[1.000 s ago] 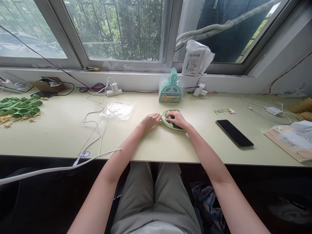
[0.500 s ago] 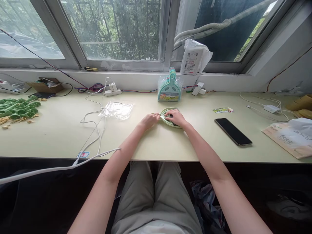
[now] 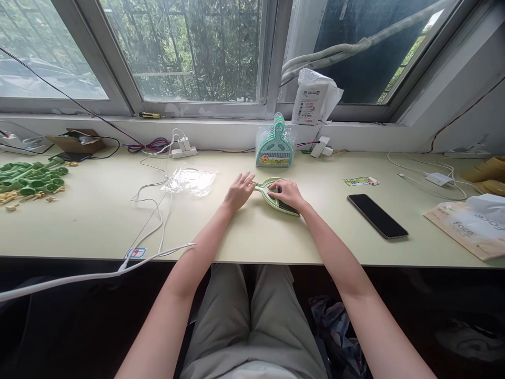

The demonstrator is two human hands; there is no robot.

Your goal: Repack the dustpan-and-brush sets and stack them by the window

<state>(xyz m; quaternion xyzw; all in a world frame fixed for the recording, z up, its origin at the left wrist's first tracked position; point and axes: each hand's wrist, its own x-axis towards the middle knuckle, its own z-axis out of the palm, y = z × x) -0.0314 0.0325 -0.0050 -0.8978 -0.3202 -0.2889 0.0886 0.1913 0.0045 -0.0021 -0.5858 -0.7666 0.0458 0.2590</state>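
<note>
A small light green dustpan [image 3: 262, 187] with a dark-bristled brush [image 3: 289, 207] nested in it lies on the table, its handle pointing left. My right hand [image 3: 289, 193] grips the set from above, fingers curled over the brush and pan. My left hand [image 3: 240, 190] is beside the handle's end with its fingers stretched out and apart; whether a fingertip still touches the handle is hard to make out. Just behind stands a bagged stack of turquoise dustpan sets [image 3: 275, 147] with a printed card [image 3: 274, 160] at its front.
Crumpled clear plastic [image 3: 190, 181] and white cables [image 3: 158, 210] lie to the left, one cable crossing near my left forearm. Farther left is a pile of green plastic parts [image 3: 33, 176]. On the right are a phone [image 3: 377, 216], a printed card [image 3: 360, 181] and a tissue pack [image 3: 465, 226].
My left hand has let go of the handle, its fingers opening and lifting away. The dustpan's wide end has tilted slightly toward me, under my right hand.
</note>
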